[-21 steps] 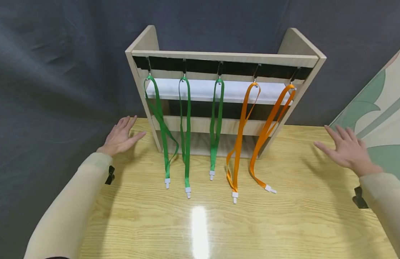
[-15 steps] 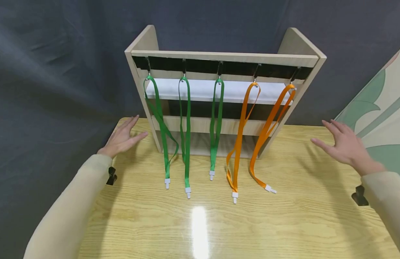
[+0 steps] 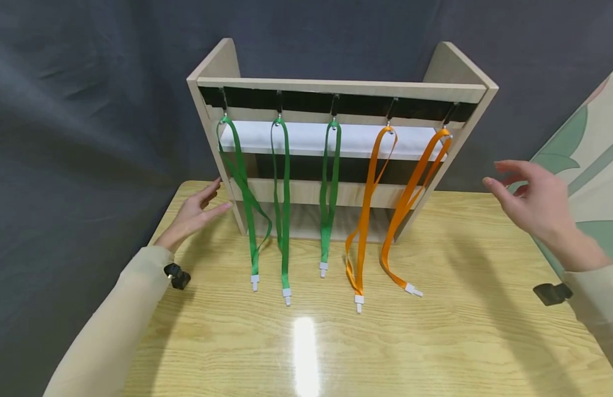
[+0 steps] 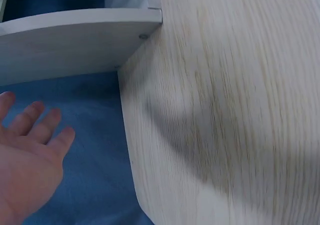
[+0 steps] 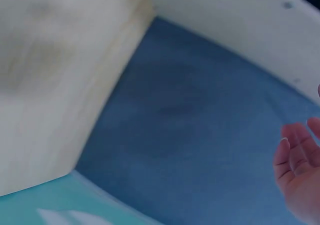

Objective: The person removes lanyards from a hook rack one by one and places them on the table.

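In the head view, three green lanyards (image 3: 286, 220) and two orange lanyards (image 3: 367, 212) hang from metal hooks on a pale wooden rack (image 3: 341, 86). White plastic clips (image 3: 359, 300) at their lower ends reach the table. My left hand (image 3: 194, 216) is at the rack's lower left side, fingers spread and thumb pointing toward the panel. It holds nothing; the left wrist view shows the hand (image 4: 32, 170) below the rack's side panel (image 4: 75, 47). Off to the right of the rack, my right hand (image 3: 537, 201) hovers over the table with loosely bent fingers and nothing in them.
The rack stands at the back of a wood-grain table (image 3: 227, 342). Behind it hangs a dark blue cloth (image 3: 336, 38). A leaf-patterned fabric (image 3: 599, 165) lies at the far right. Small black devices (image 3: 177, 275) are worn at both wrists.
My left hand has moved slightly right, closer to the rack's side. My right hand has risen and turned, its fingers going from spread to loosely bent. The lanyards hang as before.
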`<state>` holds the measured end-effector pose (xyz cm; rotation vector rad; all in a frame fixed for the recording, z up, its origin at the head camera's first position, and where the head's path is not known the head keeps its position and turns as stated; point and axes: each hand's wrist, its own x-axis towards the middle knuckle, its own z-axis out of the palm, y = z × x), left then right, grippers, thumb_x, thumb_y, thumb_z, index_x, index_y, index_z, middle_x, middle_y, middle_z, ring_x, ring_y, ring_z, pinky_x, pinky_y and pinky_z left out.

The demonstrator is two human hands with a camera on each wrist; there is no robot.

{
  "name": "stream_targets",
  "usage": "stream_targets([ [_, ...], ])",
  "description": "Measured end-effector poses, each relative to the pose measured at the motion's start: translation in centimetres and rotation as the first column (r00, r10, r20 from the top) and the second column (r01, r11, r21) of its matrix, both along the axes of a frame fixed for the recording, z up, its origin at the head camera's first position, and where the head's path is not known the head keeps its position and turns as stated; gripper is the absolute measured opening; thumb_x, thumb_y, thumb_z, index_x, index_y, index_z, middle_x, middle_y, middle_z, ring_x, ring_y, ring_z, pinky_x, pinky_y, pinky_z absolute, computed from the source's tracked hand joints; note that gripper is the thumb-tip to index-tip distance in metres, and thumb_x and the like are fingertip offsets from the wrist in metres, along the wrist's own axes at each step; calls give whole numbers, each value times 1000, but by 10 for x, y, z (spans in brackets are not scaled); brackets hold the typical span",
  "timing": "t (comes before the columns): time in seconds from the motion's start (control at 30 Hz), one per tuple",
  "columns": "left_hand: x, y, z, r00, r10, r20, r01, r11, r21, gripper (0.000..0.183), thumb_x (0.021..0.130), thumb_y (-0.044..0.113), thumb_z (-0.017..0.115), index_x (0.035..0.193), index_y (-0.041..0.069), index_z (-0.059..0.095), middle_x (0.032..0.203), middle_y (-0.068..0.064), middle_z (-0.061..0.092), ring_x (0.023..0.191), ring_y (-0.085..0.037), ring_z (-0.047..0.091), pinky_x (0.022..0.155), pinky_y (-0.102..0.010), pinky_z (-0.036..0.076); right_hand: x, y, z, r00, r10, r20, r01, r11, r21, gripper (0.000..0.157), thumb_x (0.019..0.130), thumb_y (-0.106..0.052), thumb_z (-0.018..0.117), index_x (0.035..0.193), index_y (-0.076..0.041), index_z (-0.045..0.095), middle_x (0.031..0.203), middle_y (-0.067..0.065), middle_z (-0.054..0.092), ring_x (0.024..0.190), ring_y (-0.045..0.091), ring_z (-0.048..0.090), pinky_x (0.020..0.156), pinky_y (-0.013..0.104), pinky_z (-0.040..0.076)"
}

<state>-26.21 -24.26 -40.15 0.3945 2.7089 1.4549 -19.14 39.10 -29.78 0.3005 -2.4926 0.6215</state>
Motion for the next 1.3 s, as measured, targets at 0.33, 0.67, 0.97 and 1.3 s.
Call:
stream_targets([
  [0.33,10,13,1,998,-39,-50,47,981,190,69,93,18,66,149,3,28,151,-18,29,133,-40,32,104,-52,31,16,-44,30,999,35,-1,-35,990,-140,36,89,-18,69,124,-11,64,102,-25,57,78,-11,53,68,6,38],
  [0.67,6,13,-16,997,-50,-60,62,974,218,64,93,18,66,148,11,35,147,-16,36,126,-39,43,95,-37,43,17,-70,52,985,108,-134,-135,969,-207,28,83,-7,74,111,-4,70,90,-20,64,76,-5,60,70,8,43],
  [0.97,2,16,-23,992,-52,-119,76,974,213,56,93,14,64,145,11,41,141,-16,44,121,-33,50,91,-28,46,17,-94,71,986,162,-31,-164,960,-227,29,84,-8,74,113,-7,71,101,-6,70,82,-3,63,73,8,45],
  [1.3,18,32,3,991,-38,-132,69,968,242,46,91,-2,62,134,-9,47,129,-28,51,112,-43,53,84,-20,48,7,-103,79,978,203,41,-185,947,-262,32,86,-8,73,118,-5,69,91,-15,68,71,0,64,60,9,47],
])
